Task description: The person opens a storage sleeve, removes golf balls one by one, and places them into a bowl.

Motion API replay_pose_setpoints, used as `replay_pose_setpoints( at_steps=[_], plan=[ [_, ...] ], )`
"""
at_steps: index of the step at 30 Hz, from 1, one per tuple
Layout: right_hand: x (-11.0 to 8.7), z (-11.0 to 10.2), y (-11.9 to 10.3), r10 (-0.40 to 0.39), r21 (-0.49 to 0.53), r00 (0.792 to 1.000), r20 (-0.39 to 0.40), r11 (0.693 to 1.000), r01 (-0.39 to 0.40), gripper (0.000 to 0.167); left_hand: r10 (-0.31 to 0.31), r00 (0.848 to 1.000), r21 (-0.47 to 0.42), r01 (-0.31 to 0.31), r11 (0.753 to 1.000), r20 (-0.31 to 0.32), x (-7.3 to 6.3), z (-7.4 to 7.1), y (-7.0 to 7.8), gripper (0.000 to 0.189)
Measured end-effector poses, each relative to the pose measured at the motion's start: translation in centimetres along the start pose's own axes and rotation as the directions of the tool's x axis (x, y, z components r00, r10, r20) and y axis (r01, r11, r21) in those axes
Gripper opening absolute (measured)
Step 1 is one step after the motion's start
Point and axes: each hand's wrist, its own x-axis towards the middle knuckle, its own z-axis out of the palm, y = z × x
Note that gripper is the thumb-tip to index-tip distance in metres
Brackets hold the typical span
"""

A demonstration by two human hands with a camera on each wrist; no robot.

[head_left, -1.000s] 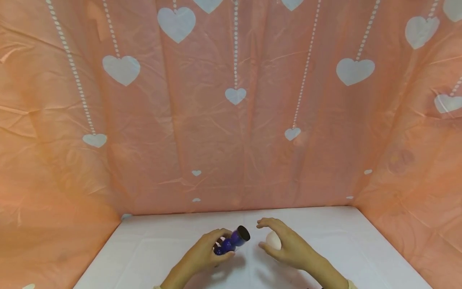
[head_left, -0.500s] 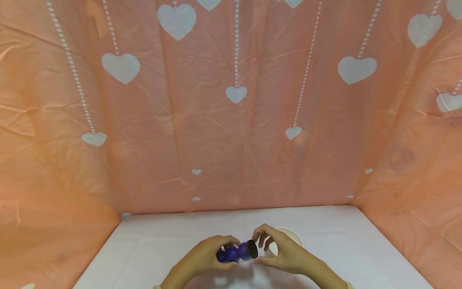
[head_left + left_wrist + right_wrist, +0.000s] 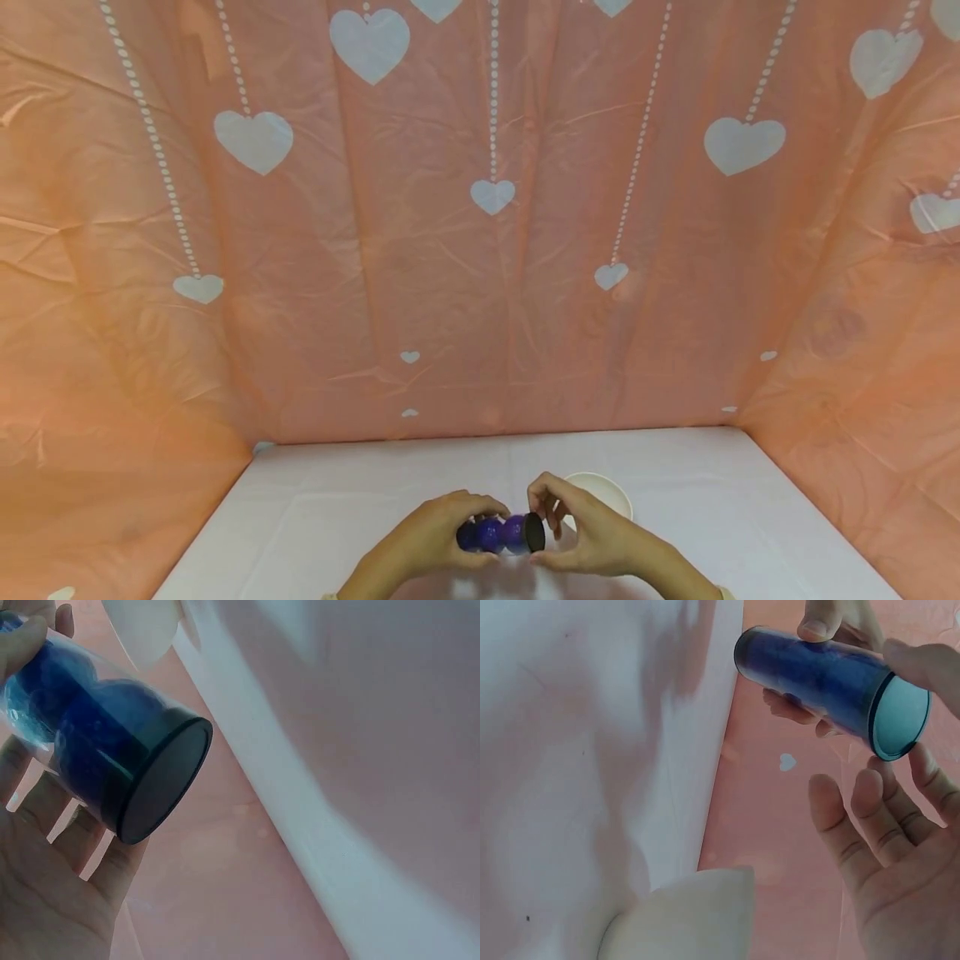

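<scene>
A clear plastic tube (image 3: 498,534) with several blue and purple balls inside lies sideways between the hands. My left hand (image 3: 438,533) grips it round its left part, fingers behind and thumb in front. At its right end sits a black cap (image 3: 535,532), broad and round in the left wrist view. My right hand (image 3: 592,533) pinches this cap, thumb on one side of the rim and a forefinger at the other. The remaining fingers (image 3: 866,795) of that hand are spread away from the tube. A second dark end shows past the left hand in the right wrist view.
Behind the right hand a white bowl (image 3: 609,490) stands on the white table (image 3: 337,475), partly hidden by that hand. An orange sheet (image 3: 450,292) printed with white hearts rises along the back and both sides.
The tube has swung from tilted upward to nearly level and shifted right. My right hand has come off the front of the bowl and closed its thumb and forefinger on the cap.
</scene>
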Motion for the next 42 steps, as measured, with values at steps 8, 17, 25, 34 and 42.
replay_pose_setpoints(
  at_steps=[8, 17, 25, 34, 42],
  plan=[
    [-0.1, -0.2, 0.1, 0.019, -0.006, 1.0, 0.022, 1.0, -0.019, 0.051, 0.066, 0.998, -0.033, -0.066, 0.997, 0.011, 0.1, 0.4, 0.0, 0.042],
    [-0.1, -0.3, 0.5, 0.014, -0.04, 1.0, -0.011, 0.999, -0.015, 0.056, 0.121, 0.993, -0.074, -0.119, 0.99, 0.016, 0.4, 0.8, 0.2, 0.044],
    [-0.4, -0.5, 0.9, -0.006, -0.048, 0.999, -0.036, 0.999, 0.005, 0.057, 0.075, 0.997, -0.09, -0.074, 0.993, 0.007, 0.6, 0.8, 0.6, 0.044],
    [-0.1, -0.9, -0.1, 0.032, -0.092, 0.993, -0.115, 0.995, -0.043, 0.044, -0.022, 0.999, -0.063, 0.02, 0.998, -0.037, 0.4, 0.2, 0.1, 0.048],
    [-0.2, -0.6, -0.2, 0.044, -0.092, 0.99, -0.131, 0.994, -0.057, 0.033, 0.022, 0.999, -0.078, -0.024, 0.997, -0.03, 0.4, 0.3, 0.2, 0.045]
  ],
)
